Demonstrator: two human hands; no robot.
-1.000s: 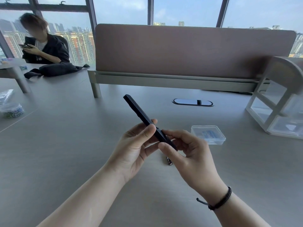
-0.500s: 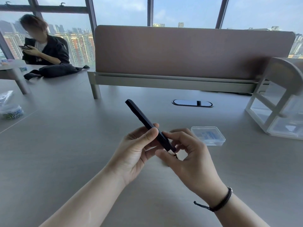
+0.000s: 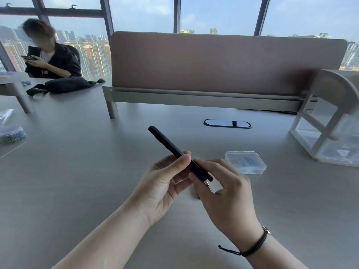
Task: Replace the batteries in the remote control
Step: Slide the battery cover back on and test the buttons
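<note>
My left hand (image 3: 163, 187) grips a slim black remote control (image 3: 167, 141) round its middle, above the grey table (image 3: 77, 181). The remote tilts with its far end up and to the left. My right hand (image 3: 229, 200) curls round the remote's near end, thumb in front and fingers behind. A small battery (image 3: 207, 185) with a gold-coloured end shows just below that near end, pinched between the thumb and fingers. A dark bit (image 3: 198, 197) shows on the table under my right thumb, mostly hidden.
A clear plastic box (image 3: 245, 162) with blue-printed contents lies just right of my hands. A white shelf unit (image 3: 328, 133) stands at the far right, a divider panel (image 3: 223, 63) at the back. A bag of small items (image 3: 11, 133) lies far left. A person (image 3: 50, 59) sits beyond.
My right hand has closed round the remote's near end. A battery's gold end now shows there. The loose battery seen on the table a second ago is mostly covered by my right hand.
</note>
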